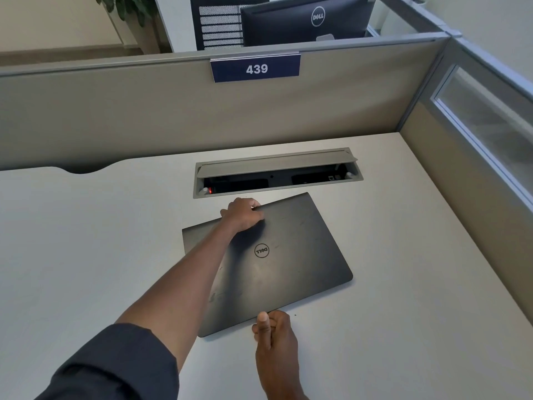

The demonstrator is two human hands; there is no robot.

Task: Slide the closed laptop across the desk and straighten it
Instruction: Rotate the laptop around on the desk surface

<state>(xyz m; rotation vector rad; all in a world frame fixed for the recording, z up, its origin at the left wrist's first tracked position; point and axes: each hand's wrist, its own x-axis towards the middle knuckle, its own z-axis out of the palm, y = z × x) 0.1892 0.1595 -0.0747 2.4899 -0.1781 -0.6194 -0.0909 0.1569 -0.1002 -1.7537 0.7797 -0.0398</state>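
Taking the laptop as the landmark, the desk stretched bare to its left, and the closed machine lay flat near the middle of that surface, skewed so its edges ran at an angle to the desk's edge. The left hand reached over the lid to the laptop's far edge, fingers curled over that edge in a narrow clasp, with the sleeve low on the left. Just beyond the far edge sat the open cable tray, close to the hand but apart from the lid. At the laptop's near edge the right hand rested with its thumb on or against the rim; whether the fingers pinched underneath could not be told. The laptop looked rigid, moderately heavy and smooth-bottomed, so it should glide on the laminate; opposite edges seemed the sensible hold, letting one hand pivot while the other steadied.
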